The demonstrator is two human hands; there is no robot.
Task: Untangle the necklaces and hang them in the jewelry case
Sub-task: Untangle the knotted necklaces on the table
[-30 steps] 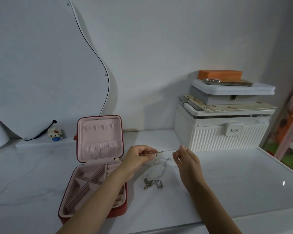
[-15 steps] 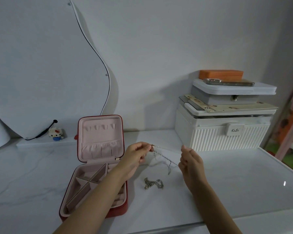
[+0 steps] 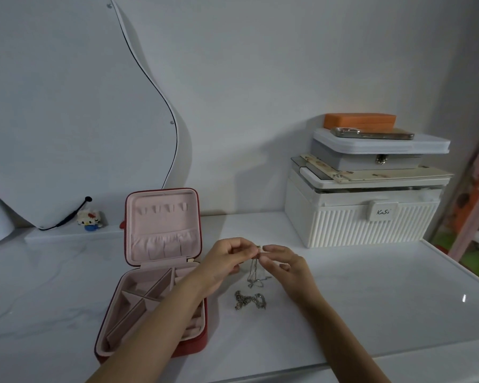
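Two hands (image 3: 227,261) (image 3: 285,268) are counted, two necklaces (image 3: 256,273) (image 3: 250,299), one open jewelry case (image 3: 155,275), three stacked boxes (image 3: 362,214) (image 3: 379,152) (image 3: 359,121), one phone (image 3: 371,133), one small figurine (image 3: 89,220).

The only writing I can read from here is "KaSi", in dark slanted letters on the small white latch tab (image 3: 381,212) at the front of the white ribbed storage box (image 3: 365,225) standing on the table (image 3: 371,299) by the wall.
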